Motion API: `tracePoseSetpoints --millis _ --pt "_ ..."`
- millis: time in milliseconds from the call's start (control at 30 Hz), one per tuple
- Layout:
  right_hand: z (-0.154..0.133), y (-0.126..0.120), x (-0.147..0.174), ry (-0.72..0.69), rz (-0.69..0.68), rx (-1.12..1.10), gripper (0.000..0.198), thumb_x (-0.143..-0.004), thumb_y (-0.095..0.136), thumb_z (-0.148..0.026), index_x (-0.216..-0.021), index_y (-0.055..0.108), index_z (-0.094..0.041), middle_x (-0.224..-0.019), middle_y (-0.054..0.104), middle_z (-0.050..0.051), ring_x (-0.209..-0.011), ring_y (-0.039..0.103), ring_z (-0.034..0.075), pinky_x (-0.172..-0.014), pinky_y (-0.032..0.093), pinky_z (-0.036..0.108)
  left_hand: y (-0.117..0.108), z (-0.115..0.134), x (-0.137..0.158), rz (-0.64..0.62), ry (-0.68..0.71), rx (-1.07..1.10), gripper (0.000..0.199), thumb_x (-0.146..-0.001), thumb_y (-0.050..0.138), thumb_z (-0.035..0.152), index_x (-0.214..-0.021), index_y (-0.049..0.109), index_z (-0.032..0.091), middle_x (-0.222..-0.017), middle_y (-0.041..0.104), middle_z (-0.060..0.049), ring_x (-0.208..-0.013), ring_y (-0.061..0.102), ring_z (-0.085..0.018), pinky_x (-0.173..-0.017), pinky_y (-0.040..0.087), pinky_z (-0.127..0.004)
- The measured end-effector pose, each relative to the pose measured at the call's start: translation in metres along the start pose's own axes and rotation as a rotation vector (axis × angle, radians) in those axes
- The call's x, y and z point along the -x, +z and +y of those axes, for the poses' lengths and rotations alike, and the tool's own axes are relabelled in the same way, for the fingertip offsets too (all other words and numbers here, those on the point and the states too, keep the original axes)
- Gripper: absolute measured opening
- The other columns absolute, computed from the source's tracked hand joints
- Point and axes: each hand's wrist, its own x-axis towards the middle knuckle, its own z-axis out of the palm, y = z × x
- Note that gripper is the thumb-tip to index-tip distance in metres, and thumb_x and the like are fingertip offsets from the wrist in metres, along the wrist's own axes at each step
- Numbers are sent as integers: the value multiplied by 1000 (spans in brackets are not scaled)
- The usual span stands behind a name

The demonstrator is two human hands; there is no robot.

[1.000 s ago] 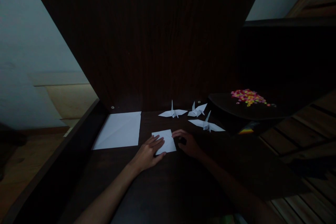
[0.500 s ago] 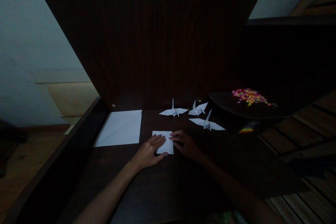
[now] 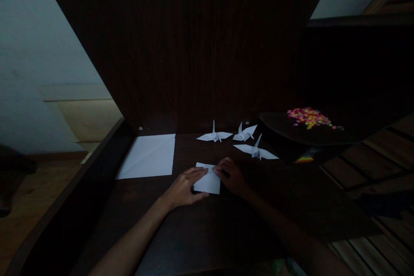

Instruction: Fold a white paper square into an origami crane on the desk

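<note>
A small white square of folded paper [image 3: 208,183] lies on the dark desk between my hands. My left hand [image 3: 183,187] rests over its left side, fingers stretched out and thumb apart near the lower edge. At the paper's upper right corner, my right hand [image 3: 231,177] has its thumb and fingers closed together on the edge. The fingertips partly hide that corner. Beyond the hands stand three white paper cranes: one [image 3: 215,136] straight ahead, one [image 3: 245,133] to its right, and one [image 3: 255,152] nearer to me.
A larger white sheet [image 3: 148,157] with a diagonal crease lies at the left, beside the desk's raised side panel [image 3: 64,198]. On a dark rounded shelf [image 3: 278,127] at the right sits a pile of small colourful pieces [image 3: 310,117]. A tall dark panel [image 3: 194,51] closes off the back.
The small paper has shifted slightly right and turned a little. My right hand's fingers have closed at its upper right corner. My left hand stays nearly in place.
</note>
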Motion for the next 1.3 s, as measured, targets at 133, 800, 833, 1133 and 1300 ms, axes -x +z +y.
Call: tracePoseSetpoints --millis 133,800,833,1133,1300 --pt "-2 -1 0 125 40 -125 21 -90 55 -36 -85 69 -22 -81 66 6 -78 61 20 -75 49 34 0 3 0 15 16 89 80 -77 71 35 -147 35 21 -137 55 -13 -123 53 -28 -103 45 -45" --pt "-6 -5 2 567 -128 -580 36 -73 73 -42 -101 70 -20 -89 72 5 -77 66 21 -66 53 31 0 1 -8 130 -609 864 45 -71 74 51 -91 71 10 -78 68 -5 -69 59 -17 -63 44 -24" --pt "-5 -4 2 568 -139 -571 34 -73 72 -41 -99 70 -19 -87 72 5 -78 65 20 -67 52 31 0 0 -8 112 -608 863 45 -71 74 51 -90 71 10 -78 68 -5 -69 59 -17 -63 45 -25" --pt "-4 -2 -2 537 -152 -404 23 -78 65 -39 -71 66 -18 -70 64 0 -69 58 15 -64 46 26 -1 -1 -8 16 -599 866 44 -76 68 54 -79 69 10 -70 64 -3 -64 56 -15 -59 42 -23" --pt "-3 -4 0 515 -191 -453 26 -79 65 -42 -82 70 -17 -74 67 1 -68 60 16 -62 46 25 -1 0 -8 -29 -578 861 45 -77 65 55 -76 68 10 -67 63 -2 -62 55 -14 -59 41 -23"
